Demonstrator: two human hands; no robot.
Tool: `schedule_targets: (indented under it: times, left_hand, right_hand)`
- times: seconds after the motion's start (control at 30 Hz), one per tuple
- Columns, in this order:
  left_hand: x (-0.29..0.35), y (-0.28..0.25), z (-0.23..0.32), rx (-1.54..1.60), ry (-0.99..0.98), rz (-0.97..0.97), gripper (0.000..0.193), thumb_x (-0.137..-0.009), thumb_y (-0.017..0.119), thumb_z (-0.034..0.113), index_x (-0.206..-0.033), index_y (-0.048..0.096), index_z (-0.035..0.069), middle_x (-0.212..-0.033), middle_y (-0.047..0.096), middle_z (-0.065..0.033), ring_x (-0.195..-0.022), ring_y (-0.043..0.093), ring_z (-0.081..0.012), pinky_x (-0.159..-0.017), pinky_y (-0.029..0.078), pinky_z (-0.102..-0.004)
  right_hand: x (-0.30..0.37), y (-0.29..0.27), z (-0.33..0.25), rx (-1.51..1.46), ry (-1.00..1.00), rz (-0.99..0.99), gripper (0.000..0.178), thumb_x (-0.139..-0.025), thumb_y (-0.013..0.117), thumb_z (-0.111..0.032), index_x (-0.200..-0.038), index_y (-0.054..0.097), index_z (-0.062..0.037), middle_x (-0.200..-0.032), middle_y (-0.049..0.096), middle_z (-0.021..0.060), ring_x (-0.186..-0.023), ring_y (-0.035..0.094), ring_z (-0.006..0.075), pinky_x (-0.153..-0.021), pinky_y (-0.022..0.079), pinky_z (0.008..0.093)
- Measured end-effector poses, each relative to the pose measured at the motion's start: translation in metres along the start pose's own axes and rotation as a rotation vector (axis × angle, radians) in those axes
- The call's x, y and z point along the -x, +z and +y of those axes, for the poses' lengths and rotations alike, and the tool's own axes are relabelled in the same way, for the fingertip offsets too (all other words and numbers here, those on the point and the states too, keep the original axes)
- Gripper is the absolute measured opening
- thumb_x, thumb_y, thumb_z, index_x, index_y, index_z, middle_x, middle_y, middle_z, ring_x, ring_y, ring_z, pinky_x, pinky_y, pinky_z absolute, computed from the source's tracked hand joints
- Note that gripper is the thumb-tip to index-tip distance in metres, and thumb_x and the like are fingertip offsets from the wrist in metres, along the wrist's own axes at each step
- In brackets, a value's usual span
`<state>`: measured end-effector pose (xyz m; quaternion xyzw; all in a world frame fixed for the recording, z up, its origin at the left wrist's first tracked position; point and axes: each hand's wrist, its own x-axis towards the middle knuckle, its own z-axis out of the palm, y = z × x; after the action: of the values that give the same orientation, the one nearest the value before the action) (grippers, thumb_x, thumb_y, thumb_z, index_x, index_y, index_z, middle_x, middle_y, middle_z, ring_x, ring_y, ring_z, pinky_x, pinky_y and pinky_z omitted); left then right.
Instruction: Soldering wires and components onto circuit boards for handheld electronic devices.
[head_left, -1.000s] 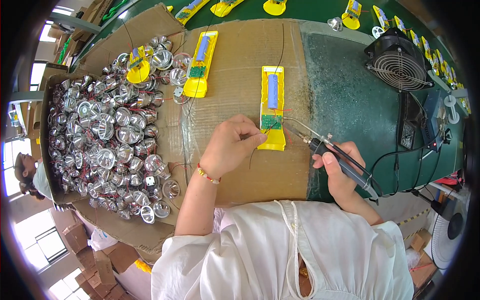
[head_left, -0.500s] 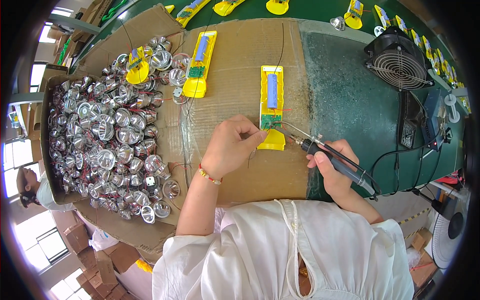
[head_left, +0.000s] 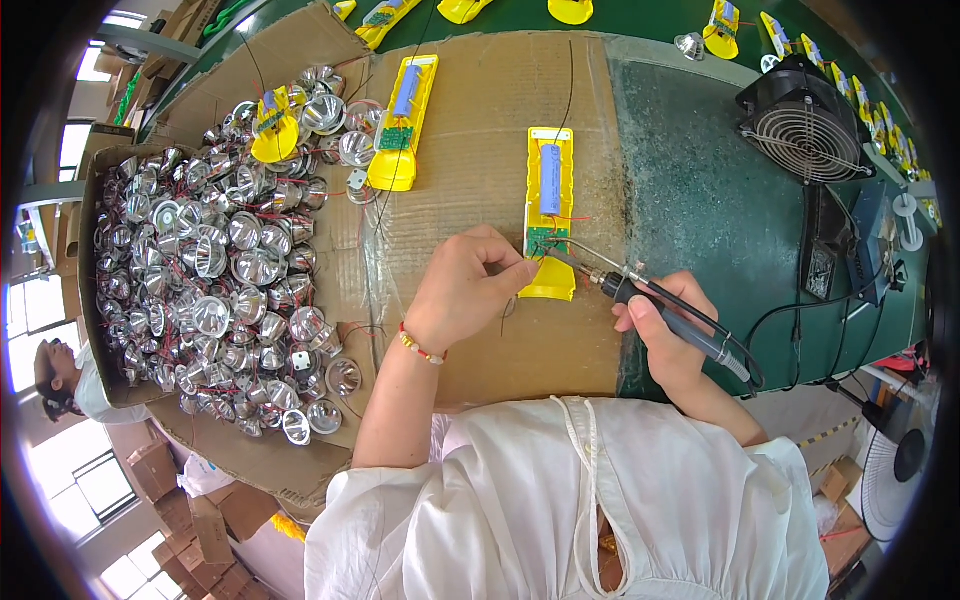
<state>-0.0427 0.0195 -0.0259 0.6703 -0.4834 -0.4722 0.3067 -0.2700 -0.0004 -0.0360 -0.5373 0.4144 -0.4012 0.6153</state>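
Observation:
A yellow plastic housing (head_left: 548, 281) lies on the cardboard in front of me, with a blue cylindrical battery (head_left: 550, 180) and a green circuit board (head_left: 545, 239) in it. My left hand (head_left: 473, 279) pinches a thin dark wire (head_left: 509, 308) at the lower edge of the board. In my right hand (head_left: 672, 325) is a soldering iron (head_left: 668, 316) with a thin metal tube along it, gripped like a pen. Its tip meets the board close to my left fingertips. Whether the tip touches the wire itself is too small to tell.
At the left, a cardboard box (head_left: 98, 290) holds many silver reflector cups (head_left: 212, 316). Another yellow housing (head_left: 400, 130) lies between box and work. A black fan (head_left: 805, 130) stands at the right, beside a blue soldering station (head_left: 872, 245) with cables. More yellow housings line the far edge.
The view has shifted slightly. Both hands stay at the board, my left still pinching the wire and my right still holding the soldering iron against it.

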Motion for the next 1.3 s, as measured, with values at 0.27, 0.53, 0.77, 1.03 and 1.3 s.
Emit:
schedule_targets:
  times: [0.27, 0.53, 0.77, 1.03, 1.3]
  left_hand:
    - [-0.001, -0.001, 0.003, -0.025, 0.006, -0.001, 0.019, -0.075, 0.065, 0.015, -0.069, 0.063, -0.003, -0.069, 0.055, -0.0079, -0.059, 0.052, -0.0136, -0.055, 0.041, -0.0276]
    - [0.003, 0.001, 0.004, -0.054, -0.01, 0.007, 0.02, -0.075, 0.066, 0.016, -0.069, 0.063, -0.002, -0.068, 0.055, -0.0079, -0.059, 0.054, -0.015, -0.055, 0.042, -0.0285]
    - [0.022, 0.022, 0.015, -0.594, 0.523, 0.523, 0.023, -0.062, 0.075, 0.019, -0.075, 0.06, 0.008, -0.075, 0.055, -0.0034, -0.068, 0.054, -0.0204, -0.06, 0.042, -0.0331]
    - [0.017, 0.038, 0.001, -0.835, 0.529, 0.648, 0.014, -0.064, 0.072, 0.013, -0.073, 0.061, 0.01, -0.071, 0.053, -0.0006, -0.068, 0.05, -0.0198, -0.063, 0.038, -0.0329]
    - [0.021, 0.042, 0.005, -0.314, 0.384, 0.551, 0.008, -0.068, 0.068, 0.006, -0.074, 0.063, 0.005, -0.076, 0.053, -0.0052, -0.067, 0.053, -0.0192, -0.059, 0.043, -0.0309]
  right_hand:
    - [0.005, -0.011, -0.003, -0.061, -0.13, 0.045, 0.014, -0.083, 0.059, -0.008, -0.088, 0.049, 0.0018, -0.077, 0.062, 0.0145, -0.065, 0.06, 0.0145, -0.062, 0.05, 0.0276]
    - [0.011, -0.013, -0.008, -0.035, -0.059, 0.086, 0.016, -0.083, 0.058, -0.011, -0.086, 0.047, 0.0009, -0.071, 0.059, 0.0133, -0.061, 0.059, 0.0169, -0.065, 0.051, 0.0311]
    - [0.012, -0.023, -0.004, -0.053, -0.088, 0.098, 0.013, -0.083, 0.059, -0.006, -0.089, 0.051, 0.0018, -0.077, 0.062, 0.014, -0.065, 0.06, 0.0137, -0.062, 0.05, 0.0265]
    - [0.013, -0.018, -0.007, -0.014, -0.045, 0.103, 0.018, -0.082, 0.06, -0.012, -0.087, 0.048, 0.0008, -0.069, 0.059, 0.0121, -0.06, 0.059, 0.0161, -0.065, 0.051, 0.0306]
    - [0.012, -0.015, -0.011, -0.012, -0.055, 0.051, 0.017, -0.083, 0.059, -0.012, -0.086, 0.048, 0.0008, -0.069, 0.059, 0.0122, -0.062, 0.059, 0.0161, -0.065, 0.051, 0.0307]
